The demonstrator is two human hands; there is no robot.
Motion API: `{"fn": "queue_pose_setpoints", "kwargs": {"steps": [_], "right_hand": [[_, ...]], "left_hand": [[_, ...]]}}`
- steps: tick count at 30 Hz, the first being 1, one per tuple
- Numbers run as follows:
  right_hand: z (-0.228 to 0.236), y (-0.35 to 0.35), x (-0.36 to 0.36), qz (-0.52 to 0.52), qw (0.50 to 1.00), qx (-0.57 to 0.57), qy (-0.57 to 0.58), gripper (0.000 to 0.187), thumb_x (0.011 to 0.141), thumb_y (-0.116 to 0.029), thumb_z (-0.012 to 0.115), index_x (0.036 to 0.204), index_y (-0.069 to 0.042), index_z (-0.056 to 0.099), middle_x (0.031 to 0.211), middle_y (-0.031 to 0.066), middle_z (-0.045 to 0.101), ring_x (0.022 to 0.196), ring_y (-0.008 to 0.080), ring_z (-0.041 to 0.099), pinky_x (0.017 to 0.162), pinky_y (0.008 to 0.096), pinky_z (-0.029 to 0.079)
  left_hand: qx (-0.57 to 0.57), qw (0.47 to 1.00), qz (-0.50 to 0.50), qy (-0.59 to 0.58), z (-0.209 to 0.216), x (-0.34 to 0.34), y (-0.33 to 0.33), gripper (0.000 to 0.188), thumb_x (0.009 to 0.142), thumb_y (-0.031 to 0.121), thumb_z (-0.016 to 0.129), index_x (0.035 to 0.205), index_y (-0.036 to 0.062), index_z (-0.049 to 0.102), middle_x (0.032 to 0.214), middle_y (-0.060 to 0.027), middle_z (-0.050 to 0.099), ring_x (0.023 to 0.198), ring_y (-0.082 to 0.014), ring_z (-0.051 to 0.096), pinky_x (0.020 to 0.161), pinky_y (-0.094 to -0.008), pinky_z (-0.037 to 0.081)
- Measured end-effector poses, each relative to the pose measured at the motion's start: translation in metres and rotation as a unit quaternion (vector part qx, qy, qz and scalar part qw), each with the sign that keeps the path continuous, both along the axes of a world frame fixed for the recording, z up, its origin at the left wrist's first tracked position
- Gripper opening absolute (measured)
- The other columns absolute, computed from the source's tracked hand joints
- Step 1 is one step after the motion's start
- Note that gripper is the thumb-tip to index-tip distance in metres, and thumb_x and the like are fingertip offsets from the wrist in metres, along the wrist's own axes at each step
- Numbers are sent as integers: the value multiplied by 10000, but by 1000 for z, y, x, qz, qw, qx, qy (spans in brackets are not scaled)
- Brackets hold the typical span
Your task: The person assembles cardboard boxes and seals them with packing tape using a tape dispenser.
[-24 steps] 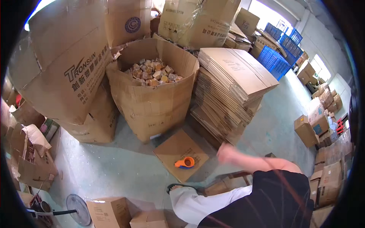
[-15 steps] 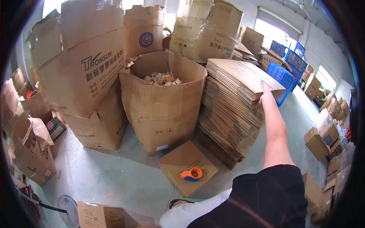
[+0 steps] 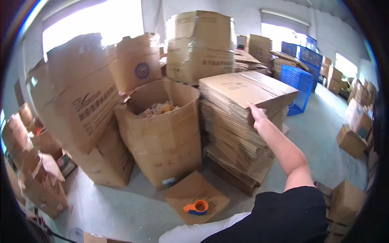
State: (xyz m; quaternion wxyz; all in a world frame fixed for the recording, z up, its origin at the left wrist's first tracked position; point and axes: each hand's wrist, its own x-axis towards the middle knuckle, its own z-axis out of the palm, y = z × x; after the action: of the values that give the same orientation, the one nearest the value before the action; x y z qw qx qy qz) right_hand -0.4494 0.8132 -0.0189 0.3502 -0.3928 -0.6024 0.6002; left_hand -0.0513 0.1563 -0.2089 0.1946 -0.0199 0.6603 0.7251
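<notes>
My right arm reaches forward, with my right hand at the near top edge of a tall stack of flattened cardboard boxes. Its fingers are stretched out and apart, and one points along the top sheet. Whether the fingertips press on the cardboard I cannot make out. No sheet is lifted in the hand. On the floor before the stack lies one flat cardboard piece, with an orange and blue tape dispenser resting on it. My left hand is out of sight.
Left of the stack stands a large open carton filled with small pieces. Further left, big cartons are piled up. Blue plastic crates stand behind the stack. Along the right side are more boxes.
The view has shifted and tilted up. My right hand has moved left and nearer along the stack's edge, from its right corner. The tape dispenser still lies on the flat piece.
</notes>
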Motion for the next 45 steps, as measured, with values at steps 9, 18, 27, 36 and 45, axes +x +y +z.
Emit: {"fn": "queue_pose_setpoints", "kwargs": {"steps": [9,18,27,36,45], "right_hand": [[52,240,67,-324,892,276,155,741,803,-487,733,1275,15,462,1282,221,485,1178,361,473,1006,441,377],[-11,474,44,-101,975,-53,193,1218,646,-698,774,1523,-78,200,1497,178,360,1337,402,405,1070,597,331],[-5,369,44,-11,975,-87,202,820,641,-450,767,1343,-266,385,1307,93,490,1181,343,486,875,638,391],[-9,333,113,35,957,-50,284,720,736,-382,704,1362,-257,372,1327,75,469,1206,298,478,889,519,456],[10,307,194,145,901,24,409,451,933,-325,551,1292,-60,484,1244,95,561,1128,226,572,933,385,490]], "left_hand": [[-65,934,-338,99,99,-281,204,287,1011,222,540,1205,23,613,1006,-17,665,975,-96,590,843,-271,476],[26,930,-239,277,152,-360,445,363,970,216,619,1279,43,539,1237,-73,522,1038,-134,577,921,-295,477],[157,968,-154,-119,186,-426,514,777,861,694,562,1414,164,439,1400,-80,462,1221,-268,476,1035,-417,380],[233,949,-211,26,177,-381,492,918,842,215,748,1508,150,120,1460,-116,358,1356,-256,368,1083,-470,364],[223,948,-211,88,161,-297,431,1023,842,210,728,1551,80,3,1536,-122,231,1418,-224,238,1160,-386,227]]}}
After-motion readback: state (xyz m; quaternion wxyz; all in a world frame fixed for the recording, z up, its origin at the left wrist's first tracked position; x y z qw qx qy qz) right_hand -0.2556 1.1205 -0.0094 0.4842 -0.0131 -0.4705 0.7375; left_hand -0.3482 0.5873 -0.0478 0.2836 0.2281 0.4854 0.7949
